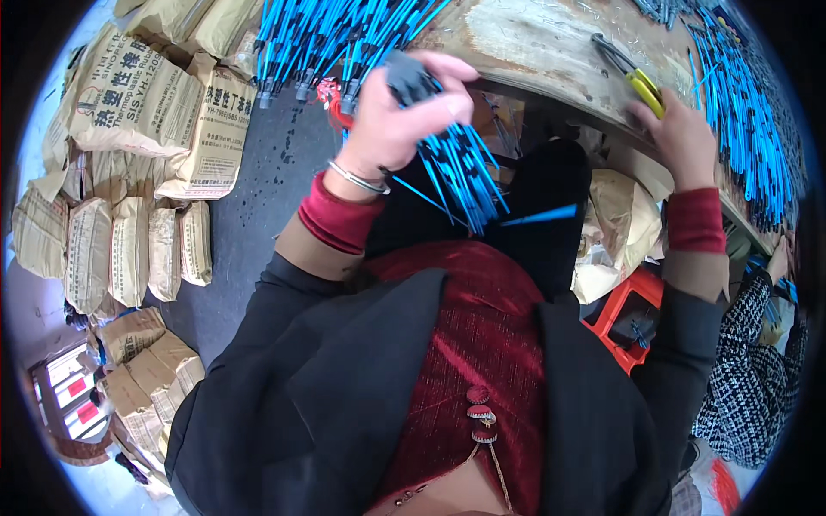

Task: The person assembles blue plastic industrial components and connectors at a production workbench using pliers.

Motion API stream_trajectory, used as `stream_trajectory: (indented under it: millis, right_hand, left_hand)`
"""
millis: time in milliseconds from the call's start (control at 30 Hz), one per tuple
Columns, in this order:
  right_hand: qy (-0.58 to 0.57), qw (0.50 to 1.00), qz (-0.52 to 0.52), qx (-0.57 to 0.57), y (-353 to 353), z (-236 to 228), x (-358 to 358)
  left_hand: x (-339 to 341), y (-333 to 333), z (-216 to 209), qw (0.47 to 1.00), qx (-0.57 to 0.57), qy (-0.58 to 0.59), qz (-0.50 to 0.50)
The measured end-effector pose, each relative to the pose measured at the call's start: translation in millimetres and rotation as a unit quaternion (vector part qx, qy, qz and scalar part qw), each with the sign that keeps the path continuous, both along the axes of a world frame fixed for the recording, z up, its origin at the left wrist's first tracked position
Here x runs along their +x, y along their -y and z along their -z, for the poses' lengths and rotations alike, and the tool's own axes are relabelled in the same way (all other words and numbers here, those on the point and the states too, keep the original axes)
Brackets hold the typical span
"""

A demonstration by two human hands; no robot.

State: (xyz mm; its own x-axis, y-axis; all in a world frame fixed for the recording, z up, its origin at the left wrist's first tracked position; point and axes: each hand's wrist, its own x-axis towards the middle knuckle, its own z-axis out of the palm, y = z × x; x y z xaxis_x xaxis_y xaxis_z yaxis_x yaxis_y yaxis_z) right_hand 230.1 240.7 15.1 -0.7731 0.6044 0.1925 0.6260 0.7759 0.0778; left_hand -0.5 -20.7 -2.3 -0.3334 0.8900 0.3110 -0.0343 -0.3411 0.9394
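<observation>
My left hand [400, 116] is closed around the black ends of a bundle of thin blue rods with black fittings [469, 176]. The rods hang down from the fist over my lap, and a few stick out sideways. At the bench edge my right hand [684, 142] grips a pair of pliers with yellow handles [645, 93]. Their grey jaws point away to the far left, over the wooden bench top [516, 39], touching nothing that I can make out. Part of the grip is hidden by my fingers.
A large heap of blue rods [335, 39] lies at the far left of the bench, another pile [744, 120] on its right. Paper sacks [129, 95] stand stacked at left. Below the bench are a crumpled sack [615, 228] and a red stool [628, 305]. Another person's patterned sleeve [753, 310] is at right.
</observation>
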Motion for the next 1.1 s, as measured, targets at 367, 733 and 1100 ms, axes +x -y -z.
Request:
stream_trajectory:
  millis: [367,733,1100]
  right_hand:
    - [-0.377,0.820,-0.170,-0.395,129,71,61]
    - [-0.550,0.637,-0.166,-0.514,135,9,40]
    - [-0.349,0.819,-0.207,-0.406,173,33,-9]
  left_hand:
    - [-8,33,-56,0.900,0.287,0.325,-0.049]
    - [79,6,31,0.794,-0.219,0.557,0.111]
    - [52,34,13,0.998,-0.007,-0.066,0.008]
